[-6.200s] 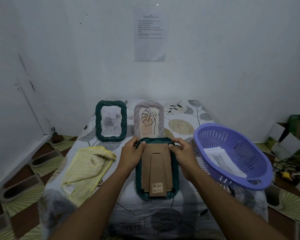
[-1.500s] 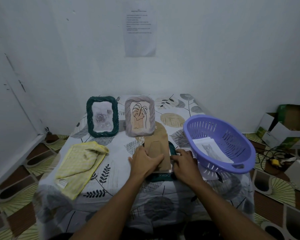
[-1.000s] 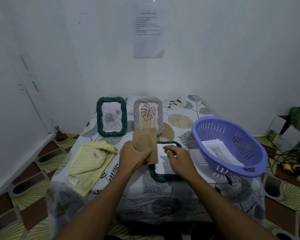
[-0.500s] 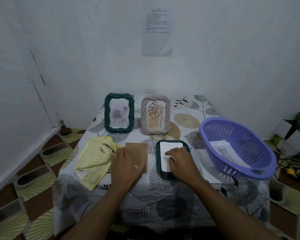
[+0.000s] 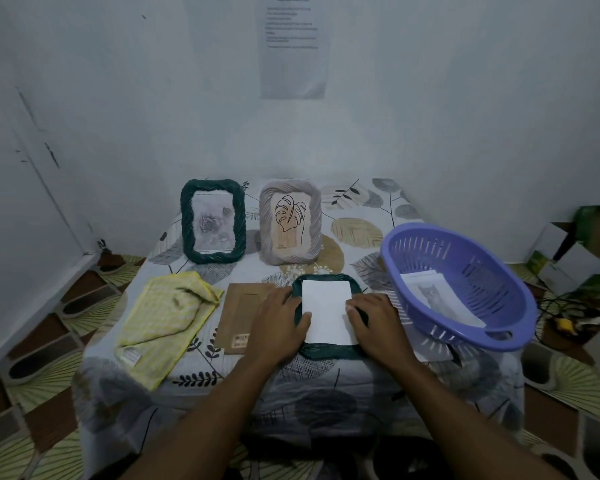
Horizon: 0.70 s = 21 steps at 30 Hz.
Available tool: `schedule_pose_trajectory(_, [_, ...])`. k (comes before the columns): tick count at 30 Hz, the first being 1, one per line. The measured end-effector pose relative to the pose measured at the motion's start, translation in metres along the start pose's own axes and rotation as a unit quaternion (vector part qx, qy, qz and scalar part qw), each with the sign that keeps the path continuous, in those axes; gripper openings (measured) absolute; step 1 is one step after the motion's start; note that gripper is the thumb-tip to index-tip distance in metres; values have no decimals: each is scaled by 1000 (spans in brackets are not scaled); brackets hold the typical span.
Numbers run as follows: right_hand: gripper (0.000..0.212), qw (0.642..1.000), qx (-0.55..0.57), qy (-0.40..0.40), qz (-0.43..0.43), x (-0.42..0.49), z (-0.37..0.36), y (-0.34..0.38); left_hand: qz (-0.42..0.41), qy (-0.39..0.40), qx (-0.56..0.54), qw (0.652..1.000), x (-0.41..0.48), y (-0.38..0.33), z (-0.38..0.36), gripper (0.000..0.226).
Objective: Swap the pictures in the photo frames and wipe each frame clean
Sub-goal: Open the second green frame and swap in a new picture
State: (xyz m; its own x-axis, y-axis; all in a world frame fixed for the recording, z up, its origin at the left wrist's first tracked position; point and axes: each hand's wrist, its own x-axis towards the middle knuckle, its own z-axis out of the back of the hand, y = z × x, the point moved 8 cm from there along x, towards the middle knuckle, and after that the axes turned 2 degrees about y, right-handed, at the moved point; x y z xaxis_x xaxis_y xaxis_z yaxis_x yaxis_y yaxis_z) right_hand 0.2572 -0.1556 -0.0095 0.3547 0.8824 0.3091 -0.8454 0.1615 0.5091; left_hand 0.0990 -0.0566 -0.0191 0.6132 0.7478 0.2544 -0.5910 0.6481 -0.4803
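Pale plaster walls close round a small counter (image 5: 357, 233) draped in leaf-printed cloth, as we see it from the head view. We judge the job barely begun. One dark green frame (image 5: 329, 351), its rim twisted like rope, lies face down with its brown card backing (image 5: 239, 313) set just beside it and a white sheet (image 5: 326, 310) bared inside. Our left hand (image 5: 278, 327) and right hand (image 5: 378, 323) rest on the sheet's side edges, fingers lightly bent and gripping nothing we can see. Two frames, green (image 5: 212, 226) and grey (image 5: 290, 226), stand upright behind, unopened. A soft yellow cloth (image 5: 167, 313) lies crumpled and looks unused. A cat print (image 5: 437, 299) waits in the slotted purple plastic basket (image 5: 492, 282).
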Motion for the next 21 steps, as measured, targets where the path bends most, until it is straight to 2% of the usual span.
schedule_pose_trajectory(6, [24,1000,12,-16,-8,2,1,-4,18,-7,-17,1000,0,-1,1,42])
schedule_pose_trajectory(11, [27,999,33,-10,-36,8,2,-7,42,-6,-48,998,5,-1,5,39])
schedule_pose_trajectory(17, [32,999,-6,6,-36,8,-2,-2,45,-16,-43,998,7,-8,6,37])
schedule_pose_trajectory(21, [31,1000,-23,-6,-13,5,3,6,79,-36,-85,993,8,-8,9,19])
